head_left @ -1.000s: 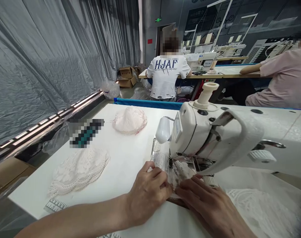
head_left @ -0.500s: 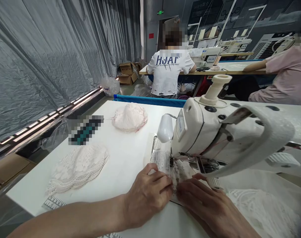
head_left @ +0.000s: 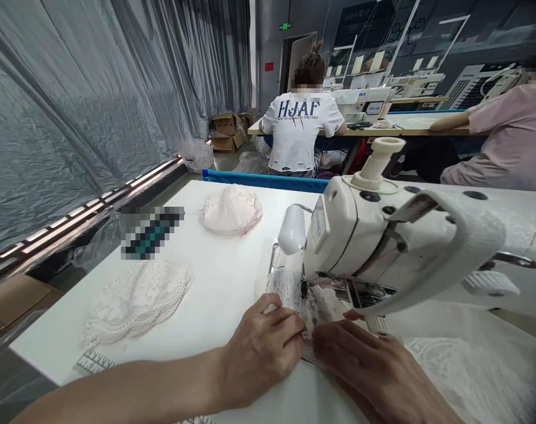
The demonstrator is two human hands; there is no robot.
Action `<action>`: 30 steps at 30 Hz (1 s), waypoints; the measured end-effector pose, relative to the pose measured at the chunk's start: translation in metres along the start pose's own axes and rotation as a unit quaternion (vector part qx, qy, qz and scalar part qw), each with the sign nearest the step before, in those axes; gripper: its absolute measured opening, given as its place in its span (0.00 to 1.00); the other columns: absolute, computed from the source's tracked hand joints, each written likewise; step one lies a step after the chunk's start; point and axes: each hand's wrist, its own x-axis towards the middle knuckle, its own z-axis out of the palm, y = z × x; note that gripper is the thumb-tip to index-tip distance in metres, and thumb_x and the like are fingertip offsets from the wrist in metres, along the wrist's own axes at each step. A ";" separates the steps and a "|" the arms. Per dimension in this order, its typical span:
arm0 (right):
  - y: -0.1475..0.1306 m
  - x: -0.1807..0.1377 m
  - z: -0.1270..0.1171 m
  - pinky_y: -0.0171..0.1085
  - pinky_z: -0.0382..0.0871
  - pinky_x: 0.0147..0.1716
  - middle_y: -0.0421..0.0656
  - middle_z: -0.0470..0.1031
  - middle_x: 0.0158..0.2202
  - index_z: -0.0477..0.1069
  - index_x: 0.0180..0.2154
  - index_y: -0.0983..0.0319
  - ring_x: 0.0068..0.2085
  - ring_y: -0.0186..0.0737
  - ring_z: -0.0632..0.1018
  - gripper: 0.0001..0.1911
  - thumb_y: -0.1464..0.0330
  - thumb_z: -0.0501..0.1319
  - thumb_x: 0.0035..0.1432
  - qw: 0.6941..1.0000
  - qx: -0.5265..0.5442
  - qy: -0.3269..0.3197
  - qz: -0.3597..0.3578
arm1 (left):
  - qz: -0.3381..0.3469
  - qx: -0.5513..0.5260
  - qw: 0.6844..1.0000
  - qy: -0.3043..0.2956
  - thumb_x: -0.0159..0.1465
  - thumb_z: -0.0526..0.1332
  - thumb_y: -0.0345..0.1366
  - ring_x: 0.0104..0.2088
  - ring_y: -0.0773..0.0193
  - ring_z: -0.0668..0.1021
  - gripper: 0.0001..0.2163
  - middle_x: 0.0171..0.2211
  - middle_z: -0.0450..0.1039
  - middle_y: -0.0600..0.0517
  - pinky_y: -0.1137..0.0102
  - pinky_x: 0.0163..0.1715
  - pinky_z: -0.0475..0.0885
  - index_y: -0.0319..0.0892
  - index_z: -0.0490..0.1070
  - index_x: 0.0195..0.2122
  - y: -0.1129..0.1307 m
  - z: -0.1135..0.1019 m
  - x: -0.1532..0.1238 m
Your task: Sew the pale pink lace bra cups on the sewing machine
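White lace fabric (head_left: pixel 312 309) lies flat under the needle area of a white sewing machine (head_left: pixel 347 235). My left hand (head_left: pixel 265 350) is closed on the near left edge of the lace, its fingers bent and pressed together just in front of the presser foot (head_left: pixel 304 288). Close beside it on the right, my right hand (head_left: pixel 374 362) has its fingers pressed together on the lace, under the machine head. Fingertips of both hands partly hide the fabric between them.
On the white table (head_left: pixel 224 282) lie a white lace piece (head_left: pixel 139 300) at left and a pale pink cup-shaped stack (head_left: pixel 230 211) farther back. More white lace (head_left: pixel 462 371) lies at right. Two people sit ahead, one in a white shirt (head_left: pixel 301 129). Cardboard boxes (head_left: pixel 227 132) stand behind.
My hands keep nearly the same place and hold on the lace. The machine appears slightly farther left and lower in view. The head of the person in the white shirt has shifted slightly.
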 end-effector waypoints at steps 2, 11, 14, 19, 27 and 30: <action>0.000 0.000 0.000 0.40 0.62 0.37 0.40 0.78 0.37 0.72 0.33 0.58 0.25 0.32 0.74 0.15 0.78 0.50 0.62 1.000 -0.006 0.007 0.002 | -0.005 -0.002 1.000 -0.014 0.61 0.55 0.20 0.33 0.71 0.73 0.08 0.30 0.73 0.56 0.67 0.41 0.65 0.38 0.69 0.31 0.000 -0.002 0.002; -0.004 0.002 -0.006 0.40 0.64 0.40 0.43 0.77 0.40 0.70 0.38 0.59 0.29 0.35 0.77 0.08 0.69 0.52 0.64 0.998 0.047 -0.029 0.034 | -0.023 -0.008 0.999 -0.043 0.65 0.56 0.27 0.35 0.70 0.73 0.04 0.32 0.71 0.56 0.67 0.40 0.63 0.40 0.69 0.35 0.001 -0.004 0.003; 0.000 0.008 -0.008 0.41 0.64 0.40 0.42 0.79 0.38 0.71 0.39 0.59 0.30 0.37 0.78 0.10 0.63 0.53 0.64 1.000 0.018 0.012 0.015 | -0.026 0.001 0.998 -0.053 0.65 0.56 0.27 0.37 0.69 0.73 0.04 0.33 0.71 0.55 0.66 0.42 0.62 0.40 0.69 0.37 -0.002 -0.003 0.004; 0.015 0.005 0.000 0.43 0.62 0.43 0.44 0.79 0.43 0.67 0.49 0.61 0.39 0.40 0.78 0.17 0.59 0.50 0.66 0.997 -0.068 0.034 -0.004 | -0.040 0.010 0.998 -0.047 0.65 0.55 0.29 0.36 0.69 0.73 0.05 0.35 0.71 0.53 0.64 0.45 0.60 0.40 0.69 0.39 -0.012 0.001 0.010; 0.017 0.008 0.009 0.47 0.60 0.41 0.47 0.79 0.41 0.66 0.50 0.61 0.34 0.42 0.78 0.19 0.63 0.42 0.69 0.990 -0.119 0.071 0.015 | -0.045 0.045 0.997 -0.035 0.65 0.54 0.29 0.37 0.68 0.74 0.06 0.37 0.70 0.52 0.63 0.48 0.60 0.40 0.67 0.42 -0.017 0.008 0.014; 0.016 0.008 0.009 0.47 0.58 0.43 0.46 0.79 0.39 0.68 0.48 0.62 0.34 0.41 0.78 0.20 0.64 0.40 0.70 0.989 -0.116 0.092 0.017 | -0.034 0.066 0.997 -0.031 0.66 0.53 0.28 0.38 0.67 0.74 0.06 0.35 0.71 0.52 0.62 0.48 0.61 0.39 0.67 0.41 -0.014 0.005 0.014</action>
